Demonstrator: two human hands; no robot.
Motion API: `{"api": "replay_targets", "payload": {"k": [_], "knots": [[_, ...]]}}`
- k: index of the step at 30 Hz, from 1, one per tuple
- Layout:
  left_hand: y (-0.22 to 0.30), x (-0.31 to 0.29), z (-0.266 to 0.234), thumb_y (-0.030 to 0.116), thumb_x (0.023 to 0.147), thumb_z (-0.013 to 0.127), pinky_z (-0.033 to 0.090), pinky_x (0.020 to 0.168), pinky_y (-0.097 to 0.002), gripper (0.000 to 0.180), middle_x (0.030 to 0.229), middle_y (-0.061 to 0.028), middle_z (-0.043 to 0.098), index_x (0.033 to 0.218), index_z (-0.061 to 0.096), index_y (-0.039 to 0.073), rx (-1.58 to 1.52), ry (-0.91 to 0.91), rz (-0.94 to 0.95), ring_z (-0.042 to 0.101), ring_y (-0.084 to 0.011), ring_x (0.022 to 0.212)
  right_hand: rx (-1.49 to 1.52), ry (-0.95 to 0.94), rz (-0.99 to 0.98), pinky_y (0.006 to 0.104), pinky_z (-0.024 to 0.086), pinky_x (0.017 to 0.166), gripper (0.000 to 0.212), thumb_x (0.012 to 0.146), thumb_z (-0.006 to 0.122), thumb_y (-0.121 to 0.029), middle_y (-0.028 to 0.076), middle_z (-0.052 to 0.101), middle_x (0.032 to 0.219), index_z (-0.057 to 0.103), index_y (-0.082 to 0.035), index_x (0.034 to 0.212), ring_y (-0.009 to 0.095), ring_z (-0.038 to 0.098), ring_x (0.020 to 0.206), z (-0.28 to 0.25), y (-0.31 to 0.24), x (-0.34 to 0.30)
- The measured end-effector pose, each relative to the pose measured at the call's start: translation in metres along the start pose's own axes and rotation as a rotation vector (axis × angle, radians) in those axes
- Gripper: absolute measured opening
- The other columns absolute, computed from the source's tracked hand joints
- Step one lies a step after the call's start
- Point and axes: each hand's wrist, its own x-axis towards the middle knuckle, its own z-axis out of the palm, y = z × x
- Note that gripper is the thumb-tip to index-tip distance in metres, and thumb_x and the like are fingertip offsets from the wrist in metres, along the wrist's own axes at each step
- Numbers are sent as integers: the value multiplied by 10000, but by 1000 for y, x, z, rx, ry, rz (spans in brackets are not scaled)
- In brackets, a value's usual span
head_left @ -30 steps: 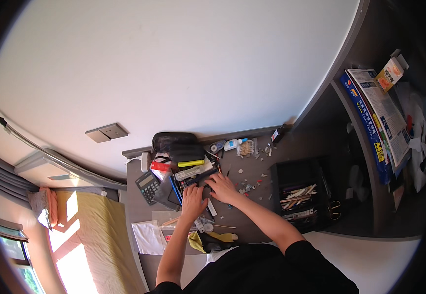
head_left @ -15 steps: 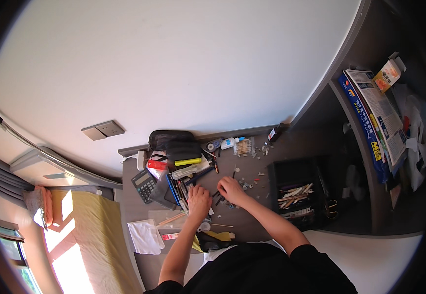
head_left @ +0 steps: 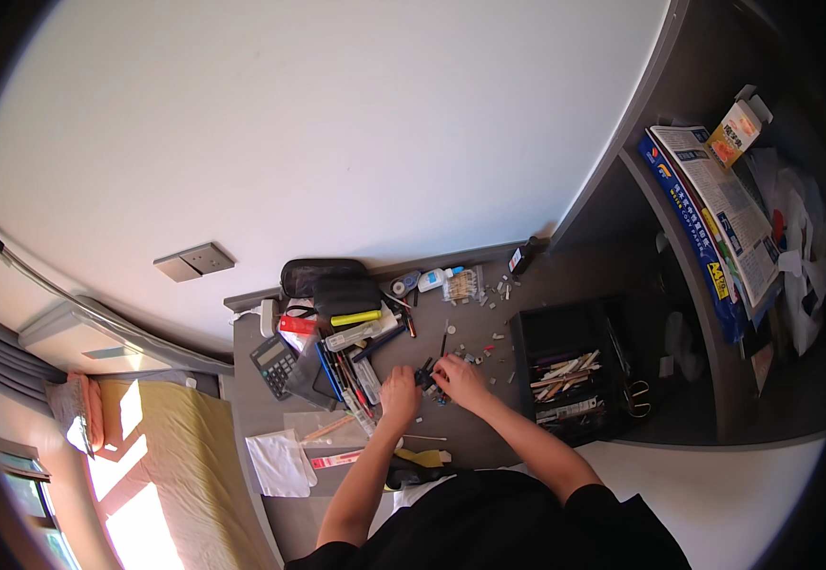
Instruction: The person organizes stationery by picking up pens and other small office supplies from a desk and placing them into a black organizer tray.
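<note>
Over the middle of the desk, my left hand [head_left: 399,395] and my right hand [head_left: 459,380] are close together. Their fingers close on a small dark piece [head_left: 424,375] from either side; its exact kind is too small to make out. Small grey bits [head_left: 489,347] lie scattered beyond and beside my right hand. A bundle of pens [head_left: 335,369] lies just left of my left hand, near a clear plastic bag [head_left: 316,427].
To the right stands a black tray [head_left: 524,375] holding pencils, with scissors [head_left: 637,399] beside it. Along the wall are a black pencil case [head_left: 313,277], a glue bottle [head_left: 435,279] and a box of cotton swabs [head_left: 463,284]. A calculator [head_left: 276,365] lies at left.
My hands have come together from apart, the left moving right. A dark piece now shows between the fingers. The whole view has shifted slightly.
</note>
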Motion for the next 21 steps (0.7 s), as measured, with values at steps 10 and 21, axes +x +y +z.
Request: {"api": "replay_targets", "payload": {"k": [10,21], "knots": [[-8,-7,7,151,763,692,504,748,-487,216,922,-217,646,917,624,14,-156,-54,-126,618,-412,891,92,48,30,390,491,639,138,803,636,-96,87,581,806,545,-61,901,264,620,720,13,-6,-10],[9,-28,-36,141,827,684,501,549,-336,182,725,-129,669,927,702,-9,-641,-82,-352,657,-198,606,900,-23,345,238,373,519,123,899,457,-87,27,585,696,570,-58,939,89,490,587,-46,-23,-73]]}}
